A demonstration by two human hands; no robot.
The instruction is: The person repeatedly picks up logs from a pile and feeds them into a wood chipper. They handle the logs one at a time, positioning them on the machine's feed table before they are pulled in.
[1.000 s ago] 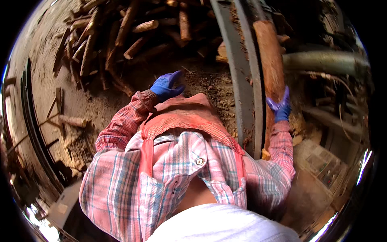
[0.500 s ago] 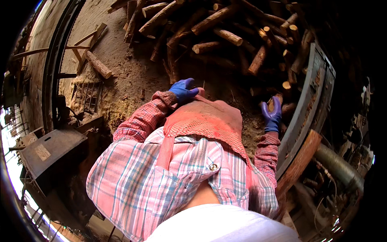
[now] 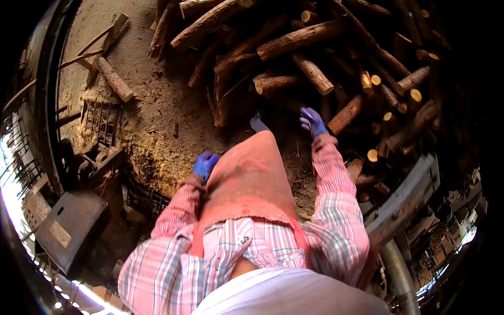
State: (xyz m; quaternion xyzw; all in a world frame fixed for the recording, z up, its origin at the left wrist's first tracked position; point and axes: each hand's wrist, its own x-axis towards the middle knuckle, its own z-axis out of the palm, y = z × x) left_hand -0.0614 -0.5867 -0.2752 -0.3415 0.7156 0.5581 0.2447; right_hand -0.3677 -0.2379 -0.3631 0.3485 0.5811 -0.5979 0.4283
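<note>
My left hand (image 3: 205, 165), in a blue glove, hangs beside the left edge of my orange-red apron (image 3: 249, 178). Its fingers are loosely bent, with nothing seen in them. Further forward, my right hand (image 3: 313, 123), in a purple-blue glove, reaches out with its fingers stretched and slightly apart, holding nothing. Close to its right lies a bark-covered log (image 3: 346, 114) with its cut end toward the hand; I cannot tell whether they touch. Other logs lie ahead, among them a short one (image 3: 277, 84) and a slanting one (image 3: 313, 73).
A heap of logs (image 3: 302, 39) spreads across the far side and right. A grey metal beam (image 3: 404, 197) and a thick pipe (image 3: 399, 273) stand at my right. To the left are a single log (image 3: 114, 79), a metal grate (image 3: 102, 123) and a dark metal box (image 3: 71, 231).
My right hand has left the log by the metal beam and swung forward and left. My left hand has drawn back along the apron. The whole view has shifted, bringing the heap nearer.
</note>
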